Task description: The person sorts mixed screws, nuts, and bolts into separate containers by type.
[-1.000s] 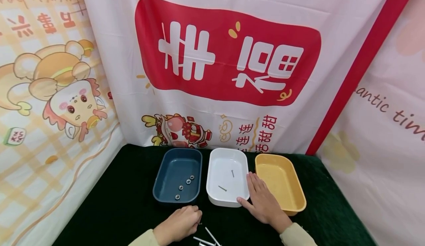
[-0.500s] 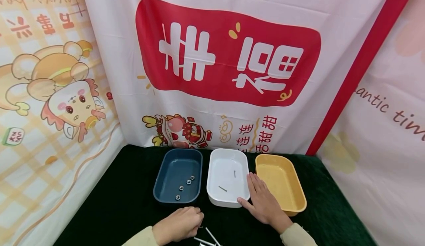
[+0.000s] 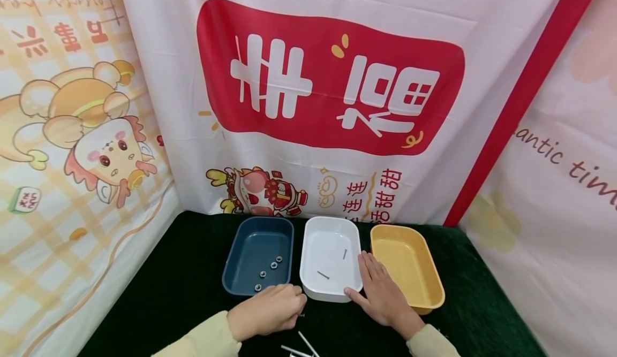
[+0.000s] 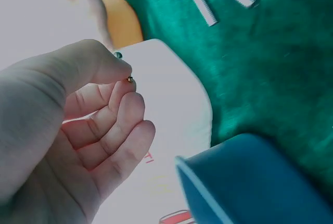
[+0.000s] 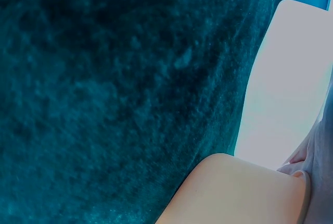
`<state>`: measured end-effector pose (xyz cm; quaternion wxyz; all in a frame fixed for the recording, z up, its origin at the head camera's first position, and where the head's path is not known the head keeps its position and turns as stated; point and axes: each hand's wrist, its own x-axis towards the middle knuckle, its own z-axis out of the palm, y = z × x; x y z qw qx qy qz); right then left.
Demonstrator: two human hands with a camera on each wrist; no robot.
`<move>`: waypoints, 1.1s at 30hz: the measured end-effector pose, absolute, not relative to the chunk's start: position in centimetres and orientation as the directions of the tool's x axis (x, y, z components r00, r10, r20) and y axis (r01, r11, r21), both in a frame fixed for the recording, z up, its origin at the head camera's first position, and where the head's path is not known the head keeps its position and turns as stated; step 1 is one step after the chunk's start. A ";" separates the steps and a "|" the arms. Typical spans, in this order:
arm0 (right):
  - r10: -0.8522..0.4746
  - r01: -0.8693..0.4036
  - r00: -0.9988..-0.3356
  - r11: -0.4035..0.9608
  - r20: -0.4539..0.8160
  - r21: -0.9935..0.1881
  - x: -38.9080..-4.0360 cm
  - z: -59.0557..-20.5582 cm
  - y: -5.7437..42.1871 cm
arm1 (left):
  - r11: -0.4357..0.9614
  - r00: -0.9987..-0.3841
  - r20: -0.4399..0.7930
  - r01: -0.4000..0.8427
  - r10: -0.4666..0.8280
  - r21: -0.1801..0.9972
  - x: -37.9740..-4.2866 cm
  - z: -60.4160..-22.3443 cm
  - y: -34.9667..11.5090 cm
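Observation:
My left hand (image 3: pixel 269 310) is just in front of the blue bin, its thumb and forefinger pinching a small screw (image 4: pixel 118 55). Most of the screw is hidden by the fingers; its ends show in the left wrist view. With straight fingers my right hand (image 3: pixel 383 291) rests along the right rim of the white bin (image 3: pixel 332 294), thumb at the near corner. Inside that bin lie a thin screw (image 3: pixel 323 274) and a second screw (image 3: pixel 344 254). The blue bin (image 3: pixel 233 255) holds several nuts (image 3: pixel 273 265).
A yellow bin (image 3: pixel 409 258) stands to the right, partly behind my right hand. Several longer bolts (image 3: pixel 308 343) lie on the dark green cloth (image 3: pixel 159 303) at the near edge of view. Printed fabric (image 3: pixel 332 78) hangs behind the bins.
My left hand has moved forward and slightly right with the pinched screw, now overlapping the blue bin's near corner. The far screw in the white bin has shifted right. My right hand stays put.

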<state>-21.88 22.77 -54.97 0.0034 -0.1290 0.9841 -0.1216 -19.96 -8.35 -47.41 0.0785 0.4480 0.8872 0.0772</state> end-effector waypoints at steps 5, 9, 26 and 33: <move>-0.260 -0.260 -0.965 0.937 0.031 -0.232 -22.0 -55.1 22.9 | 0.576 -0.577 -0.048 0.802 0.816 0.159 -20.6 -45.2 -7.6; -0.262 -0.264 -0.964 0.940 0.040 -0.216 -22.1 -55.1 22.9 | 0.572 -0.574 -0.018 0.813 0.819 0.110 -21.5 -43.8 -7.1; -0.273 -0.274 -0.961 0.939 0.036 -0.208 -21.9 -55.0 23.0 | 0.588 -0.589 0.085 0.808 0.804 0.037 -25.3 -41.6 -4.5; -0.272 -0.274 -0.961 0.938 0.040 -0.213 -21.9 -55.1 22.9 | 0.606 -0.610 0.079 0.793 0.789 0.072 -27.4 -42.0 -3.5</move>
